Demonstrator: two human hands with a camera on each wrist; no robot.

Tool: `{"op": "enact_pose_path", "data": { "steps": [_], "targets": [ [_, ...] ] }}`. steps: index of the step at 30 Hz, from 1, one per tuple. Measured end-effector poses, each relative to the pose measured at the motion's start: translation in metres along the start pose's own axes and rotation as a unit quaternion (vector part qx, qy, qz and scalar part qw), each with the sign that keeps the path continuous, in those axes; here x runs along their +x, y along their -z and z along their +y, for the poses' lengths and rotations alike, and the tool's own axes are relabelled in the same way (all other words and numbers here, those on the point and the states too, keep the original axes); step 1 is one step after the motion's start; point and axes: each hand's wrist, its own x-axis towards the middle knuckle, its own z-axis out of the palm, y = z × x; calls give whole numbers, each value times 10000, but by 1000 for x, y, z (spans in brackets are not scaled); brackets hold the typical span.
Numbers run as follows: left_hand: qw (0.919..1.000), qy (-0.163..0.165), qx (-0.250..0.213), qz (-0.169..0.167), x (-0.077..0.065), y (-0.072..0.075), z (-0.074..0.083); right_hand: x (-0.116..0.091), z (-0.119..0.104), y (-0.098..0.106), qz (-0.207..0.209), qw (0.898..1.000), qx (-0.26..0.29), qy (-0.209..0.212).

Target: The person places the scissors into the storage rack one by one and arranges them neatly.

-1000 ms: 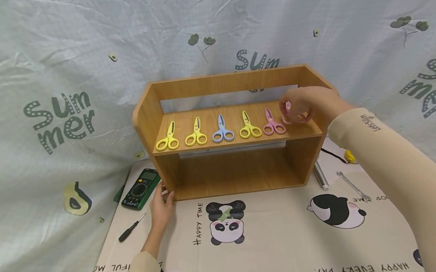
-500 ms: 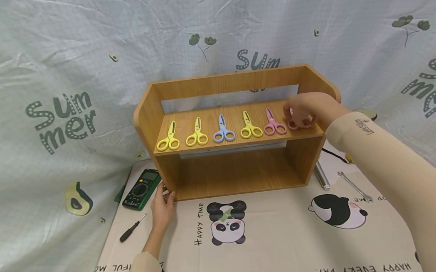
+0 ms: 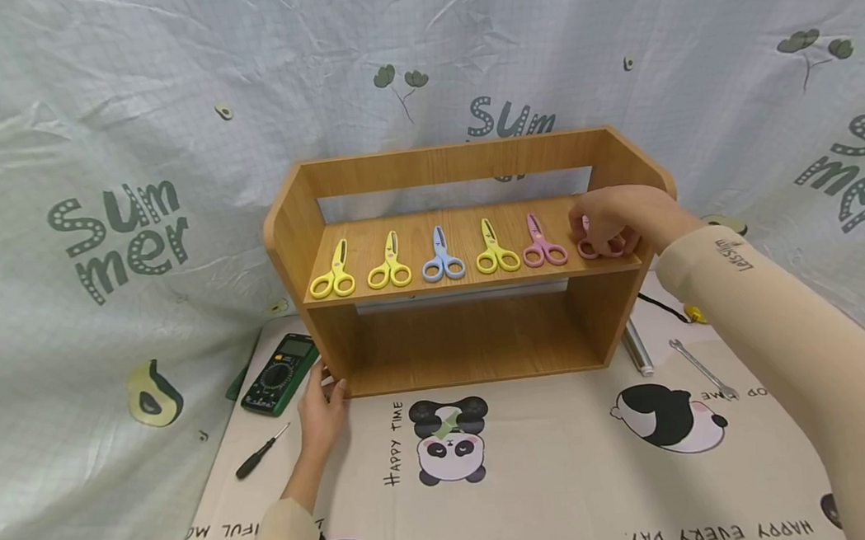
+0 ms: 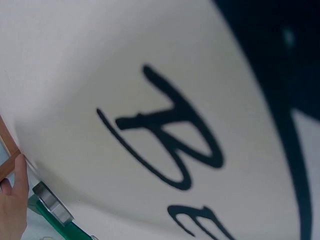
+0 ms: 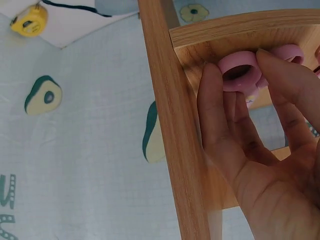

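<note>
A two-tier wooden shelf [image 3: 469, 377] stands on the patterned table cover. On its upper board a row of scissors lies with blades toward the back: two yellow pairs at left, a blue pair [image 3: 443, 259], another yellow pair [image 3: 496, 251] and a pink pair [image 3: 543, 247]. At the right end, my right hand [image 3: 606, 216] pinches the handle loops of a second pair of pink scissors [image 5: 232, 61]; the blades are mostly hidden in the head view. My left hand [image 3: 322, 413] touches the shelf's lower left front corner, its fingers loosely extended along the outer side.
Left of the shelf lie a green multimeter [image 3: 279, 377] and a black screwdriver [image 3: 258, 456]. On the right are a silver tube [image 3: 638, 348], a wrench [image 3: 702, 369] and a yellow tape measure [image 5: 30, 21]. A printed cloth hangs behind the shelf.
My right hand has shifted right and slightly down toward the shelf's right side panel, bringing the pink scissors along. My left hand has stayed at the shelf's corner.
</note>
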Motion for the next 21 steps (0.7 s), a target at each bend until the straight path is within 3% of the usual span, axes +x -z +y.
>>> {"op": "enact_pose_path", "data": {
  "steps": [21],
  "targets": [
    [10000,38,26,-26,0,0,1,-4,-3,-3,64,9999,75,-139]
  ]
}}
